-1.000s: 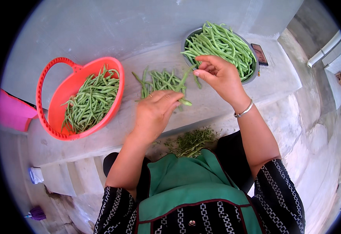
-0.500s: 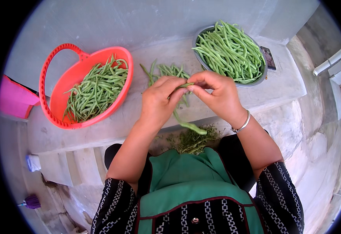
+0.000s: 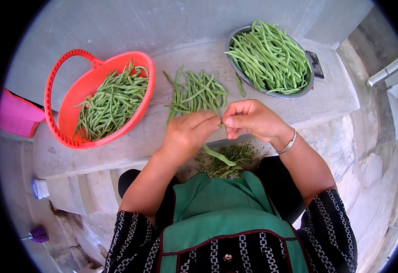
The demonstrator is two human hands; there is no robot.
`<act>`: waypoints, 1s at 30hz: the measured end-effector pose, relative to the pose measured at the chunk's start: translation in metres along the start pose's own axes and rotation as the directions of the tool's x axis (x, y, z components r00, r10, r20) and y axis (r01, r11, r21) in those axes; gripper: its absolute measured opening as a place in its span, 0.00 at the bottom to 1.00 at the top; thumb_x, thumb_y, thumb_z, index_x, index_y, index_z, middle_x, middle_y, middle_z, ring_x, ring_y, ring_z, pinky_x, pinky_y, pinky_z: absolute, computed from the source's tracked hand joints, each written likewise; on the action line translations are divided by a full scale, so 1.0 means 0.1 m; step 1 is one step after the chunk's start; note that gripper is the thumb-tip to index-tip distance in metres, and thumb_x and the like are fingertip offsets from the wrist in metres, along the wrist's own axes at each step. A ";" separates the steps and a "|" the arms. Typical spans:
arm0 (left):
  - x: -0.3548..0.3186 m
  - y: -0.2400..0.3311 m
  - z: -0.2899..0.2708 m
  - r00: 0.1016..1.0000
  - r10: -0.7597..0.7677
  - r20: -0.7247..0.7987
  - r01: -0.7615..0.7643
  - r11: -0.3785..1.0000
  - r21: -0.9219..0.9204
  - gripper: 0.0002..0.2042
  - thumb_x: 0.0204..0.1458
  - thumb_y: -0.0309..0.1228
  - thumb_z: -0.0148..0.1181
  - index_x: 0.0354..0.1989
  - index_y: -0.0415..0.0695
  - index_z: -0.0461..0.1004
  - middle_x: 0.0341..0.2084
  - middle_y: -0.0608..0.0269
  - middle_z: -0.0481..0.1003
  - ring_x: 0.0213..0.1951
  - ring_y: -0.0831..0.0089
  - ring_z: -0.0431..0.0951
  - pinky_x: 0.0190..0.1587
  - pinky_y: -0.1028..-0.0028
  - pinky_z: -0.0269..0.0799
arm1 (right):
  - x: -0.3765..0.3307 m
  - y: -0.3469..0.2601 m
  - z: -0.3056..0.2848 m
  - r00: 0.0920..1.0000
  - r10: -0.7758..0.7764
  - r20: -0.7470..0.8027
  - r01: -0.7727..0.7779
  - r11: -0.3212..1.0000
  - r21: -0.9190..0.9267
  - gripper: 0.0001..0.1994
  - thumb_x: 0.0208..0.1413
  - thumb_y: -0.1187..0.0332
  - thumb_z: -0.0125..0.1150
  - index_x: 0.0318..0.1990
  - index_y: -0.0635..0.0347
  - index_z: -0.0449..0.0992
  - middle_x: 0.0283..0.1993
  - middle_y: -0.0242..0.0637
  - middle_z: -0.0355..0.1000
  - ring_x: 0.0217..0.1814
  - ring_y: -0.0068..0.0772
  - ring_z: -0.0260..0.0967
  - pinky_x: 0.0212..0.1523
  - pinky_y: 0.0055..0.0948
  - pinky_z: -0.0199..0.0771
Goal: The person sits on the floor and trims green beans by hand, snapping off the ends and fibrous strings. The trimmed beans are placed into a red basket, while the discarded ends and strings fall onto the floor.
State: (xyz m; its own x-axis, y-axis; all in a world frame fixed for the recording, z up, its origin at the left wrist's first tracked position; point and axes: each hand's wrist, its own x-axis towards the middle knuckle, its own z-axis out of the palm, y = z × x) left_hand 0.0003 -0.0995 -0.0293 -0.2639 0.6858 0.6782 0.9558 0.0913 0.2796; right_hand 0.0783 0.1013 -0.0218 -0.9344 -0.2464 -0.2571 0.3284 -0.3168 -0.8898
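Observation:
My left hand (image 3: 186, 135) is closed round a long green bean (image 3: 220, 156), which hangs out below the palm. Thumb and fingers of my right hand (image 3: 257, 122) pinch a bean's end right at the left fingertips; whether it is the same bean is hidden. Just beyond both hands, a loose pile of green beans (image 3: 201, 91) lies on the concrete ledge (image 3: 112, 157). Up to the right, a grey bowl (image 3: 294, 95) is heaped with long beans (image 3: 269, 59). On the left, a tilted red basket (image 3: 69, 109) holds more beans (image 3: 112, 104).
Green trimmings (image 3: 228, 166) lie on the ground between my knees, below the ledge's edge. A phone (image 3: 315, 64) lies beside the bowl, and a single bean (image 3: 240, 85) left of it. A grey wall (image 3: 162, 27) closes off the back. Pink cloth-like material (image 3: 19, 113) is at far left.
Both hands have come down toward me, uncovering more of the bean pile. My right hand has turned slightly, its fingers still pinching beside the left fingertips.

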 end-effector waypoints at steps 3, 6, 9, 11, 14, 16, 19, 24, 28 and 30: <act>0.00 0.03 -0.02 0.998 0.048 -0.041 -0.048 0.999 0.002 0.10 0.39 0.24 0.66 0.33 0.43 0.77 0.30 0.61 0.77 0.31 0.65 0.79 0.30 0.72 0.75 | -0.04 0.02 0.02 0.995 0.061 0.085 -0.075 0.984 0.164 0.07 0.56 0.67 0.59 0.37 0.61 0.75 0.31 0.33 0.74 0.32 0.24 0.73 0.35 0.22 0.75; 0.09 -0.06 -0.04 0.998 -0.065 -0.011 0.065 0.997 -0.045 0.10 0.40 0.23 0.66 0.33 0.42 0.77 0.30 0.60 0.77 0.32 0.64 0.79 0.33 0.71 0.75 | -0.05 -0.02 0.04 0.993 -0.109 -0.045 0.115 0.978 0.173 0.07 0.56 0.67 0.59 0.38 0.60 0.74 0.32 0.32 0.73 0.32 0.24 0.72 0.36 0.22 0.74; 0.06 -0.39 -0.01 0.969 -0.245 0.039 0.246 0.969 -0.013 0.10 0.41 0.24 0.64 0.35 0.42 0.77 0.31 0.58 0.77 0.33 0.62 0.78 0.35 0.69 0.74 | -0.03 -0.17 -0.08 0.950 -0.246 -0.190 0.246 0.969 -0.025 0.07 0.57 0.67 0.58 0.38 0.61 0.74 0.32 0.31 0.73 0.34 0.23 0.72 0.37 0.21 0.73; 0.06 -0.60 0.08 0.959 -0.276 0.069 0.272 0.961 0.054 0.11 0.42 0.25 0.64 0.37 0.42 0.77 0.31 0.58 0.77 0.33 0.61 0.78 0.36 0.69 0.74 | -0.03 -0.20 -0.06 0.950 -0.255 -0.178 0.237 0.964 -0.119 0.06 0.56 0.69 0.58 0.37 0.62 0.73 0.32 0.30 0.73 0.33 0.21 0.71 0.38 0.21 0.72; 0.13 -0.92 0.30 0.945 -0.327 0.014 0.320 0.933 0.166 0.13 0.43 0.26 0.64 0.39 0.42 0.76 0.32 0.58 0.77 0.33 0.61 0.78 0.36 0.68 0.73 | 0.09 -0.01 -0.08 0.947 -0.283 -0.151 0.217 0.913 -0.345 0.05 0.54 0.72 0.58 0.36 0.63 0.73 0.30 0.29 0.72 0.31 0.18 0.68 0.35 0.21 0.70; 0.18 -0.93 0.39 0.930 -0.366 -0.020 0.365 0.920 0.142 0.12 0.44 0.26 0.63 0.40 0.42 0.76 0.32 0.58 0.77 0.33 0.60 0.78 0.36 0.68 0.72 | 0.17 0.08 -0.06 0.970 -0.231 -0.076 0.139 0.783 -0.606 0.04 0.54 0.74 0.57 0.36 0.62 0.73 0.29 0.28 0.71 0.32 0.17 0.69 0.35 0.21 0.69; 0.13 -0.83 0.29 0.908 -0.418 0.026 0.417 0.908 0.030 0.11 0.45 0.26 0.62 0.39 0.42 0.76 0.33 0.57 0.77 0.32 0.60 0.77 0.36 0.68 0.72 | 0.24 0.15 0.11 0.991 -0.104 0.088 0.132 0.570 -0.811 0.06 0.50 0.75 0.57 0.37 0.61 0.74 0.29 0.33 0.72 0.32 0.23 0.70 0.34 0.25 0.69; -0.08 -0.94 -0.30 0.863 -0.506 0.011 0.502 0.858 0.109 0.10 0.47 0.27 0.59 0.39 0.42 0.76 0.35 0.57 0.77 0.36 0.56 0.77 0.39 0.64 0.73 | 0.46 0.40 0.39 0.908 -0.023 0.417 0.408 0.262 -0.874 0.09 0.47 0.71 0.58 0.38 0.59 0.76 0.37 0.42 0.73 0.39 0.43 0.71 0.40 0.38 0.70; -0.35 -1.44 -0.78 0.838 -0.484 -0.253 0.544 0.784 0.300 0.11 0.48 0.22 0.56 0.41 0.41 0.76 0.38 0.53 0.76 0.40 0.58 0.77 0.42 0.65 0.72 | 0.69 0.41 0.68 0.893 -0.113 0.437 0.451 0.225 -0.864 0.10 0.48 0.69 0.58 0.39 0.58 0.75 0.40 0.40 0.72 0.41 0.46 0.70 0.42 0.39 0.70; -0.46 -1.74 -0.83 0.838 -0.497 -0.226 0.546 0.757 0.359 0.12 0.48 0.20 0.55 0.43 0.41 0.75 0.41 0.52 0.76 0.44 0.56 0.75 0.46 0.64 0.70 | 0.73 0.41 0.74 0.884 -0.116 0.453 0.468 0.229 -0.854 0.10 0.49 0.69 0.58 0.40 0.58 0.75 0.40 0.39 0.72 0.40 0.45 0.70 0.41 0.38 0.70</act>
State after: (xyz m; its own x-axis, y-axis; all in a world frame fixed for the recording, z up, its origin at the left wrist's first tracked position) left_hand -0.1646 -0.2067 -0.0529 -0.7255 0.3661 0.5828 0.6262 0.7024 0.3383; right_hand 0.0338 0.0024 -0.0495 -0.8016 -0.5960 0.0468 -0.4793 0.5939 -0.6462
